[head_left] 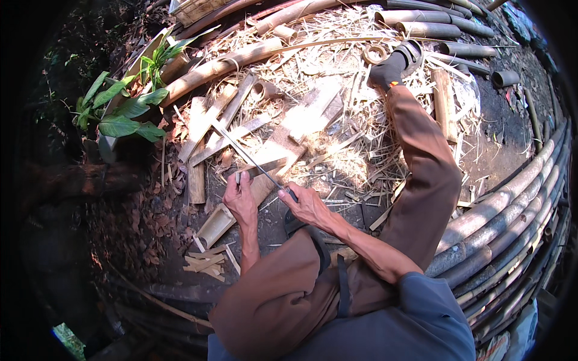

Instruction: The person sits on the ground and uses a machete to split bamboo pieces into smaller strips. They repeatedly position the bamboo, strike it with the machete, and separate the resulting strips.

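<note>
My right hand [308, 206] is closed around the dark handle of a long, thin metal tool [247, 156], file-like in shape. Its shaft slants away toward the far left. Left of it, my left hand [241, 201] is closed with the fingertips pinched together. A short, flat, dark blade [269, 168] reaches from these fingers toward the shaft and crosses it. I cannot tell whether the two touch. The blade looks like a small knife, with its handle mostly hidden by my fingers.
Wooden boards [289, 141] and pale shavings [355, 144] cover the ground ahead. A split bamboo piece [215, 225] lies beside my left forearm. Long bamboo poles [494, 216] are stacked at right; cut tubes [427, 30] lie at far right. A leafy plant [123, 114] stands at left.
</note>
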